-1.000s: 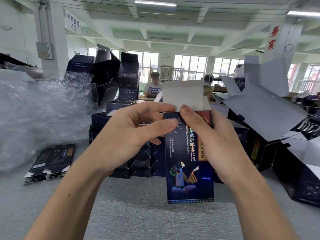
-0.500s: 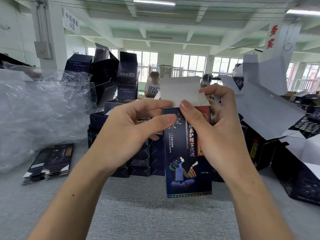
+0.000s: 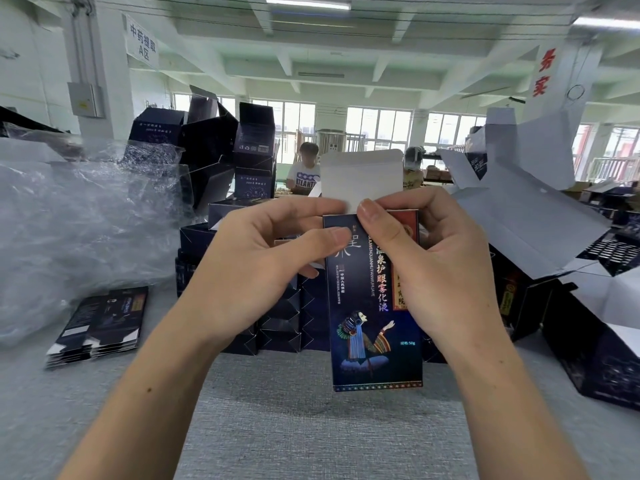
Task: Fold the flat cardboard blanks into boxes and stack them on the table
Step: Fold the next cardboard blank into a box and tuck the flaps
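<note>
I hold a tall dark blue box (image 3: 375, 327) upright above the grey table (image 3: 311, 427), its printed front facing me and its white top flap (image 3: 362, 178) standing up. My left hand (image 3: 263, 268) grips the box's upper left edge, thumb on the front. My right hand (image 3: 440, 268) grips the upper right, thumb pressed at the base of the flap and fingers curled behind. A short stack of flat blanks (image 3: 100, 323) lies on the table at the left. Folded dark boxes (image 3: 277, 327) are stacked behind the held box.
Crumpled clear plastic wrap (image 3: 79, 220) fills the left side. Larger open dark cartons with white flaps (image 3: 540, 216) crowd the right. More dark boxes (image 3: 221, 150) are piled at the back. Two people sit at a far table (image 3: 306, 171).
My right fingers, raised beside the flap half a second ago, have curled down behind the box top. The box stays upright between both hands, barely shifted.
</note>
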